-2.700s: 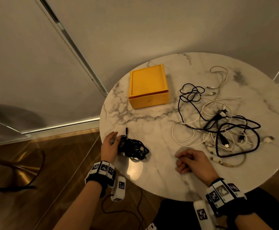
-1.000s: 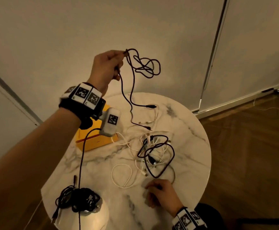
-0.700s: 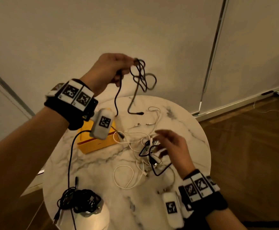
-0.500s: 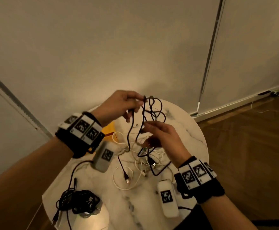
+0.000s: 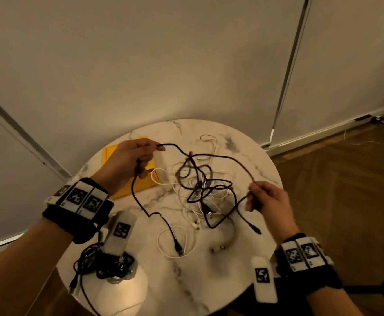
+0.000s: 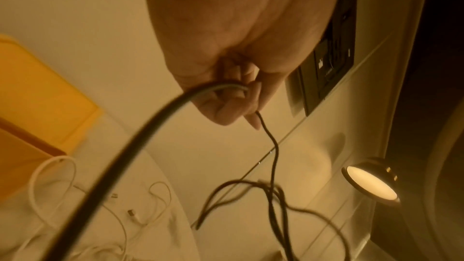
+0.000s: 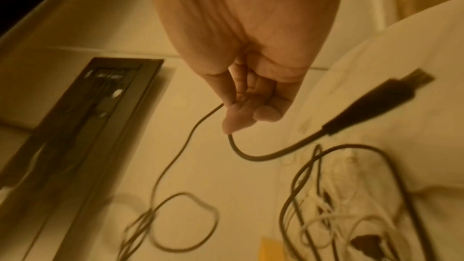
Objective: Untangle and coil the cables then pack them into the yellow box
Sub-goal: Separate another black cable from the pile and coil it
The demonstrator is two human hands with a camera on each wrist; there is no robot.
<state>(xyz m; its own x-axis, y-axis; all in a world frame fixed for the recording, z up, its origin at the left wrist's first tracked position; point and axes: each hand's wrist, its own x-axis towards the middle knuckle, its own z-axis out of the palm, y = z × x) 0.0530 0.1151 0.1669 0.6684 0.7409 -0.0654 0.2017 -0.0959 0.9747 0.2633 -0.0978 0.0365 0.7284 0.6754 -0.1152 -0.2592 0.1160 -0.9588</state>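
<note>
We hold one black cable (image 5: 226,159) up in the air over the round marble counter (image 5: 250,156), and it is stretched between our two hands. Our left hand (image 5: 127,163) is curled around the cable near one end, with the thumb and first finger pinching it where it leaves the hand. A long tail hangs down from that hand, and its plug (image 5: 178,248) dangles low over the counter. Our right hand (image 5: 268,199) is also curled and pinches the cable near its other end. A short tail with a plug (image 5: 256,229) hangs down from it. In the middle, between the hands, the cable is bunched into a knot of loops (image 5: 193,172). Under the knot, a messy pile of white cables (image 5: 186,201) lies on the counter with another black cable (image 5: 209,201) mixed in. The yellow box (image 5: 140,187) sits on the far left part of the counter, partly hidden behind our left hand. We cannot see into it from here. A bundle of black cable (image 5: 108,263) lies near the front left edge of the counter, well apart from the box. In the left wrist view, the yellow box is at the left and a round lit lamp (image 6: 371,184) shows at the right.
</note>
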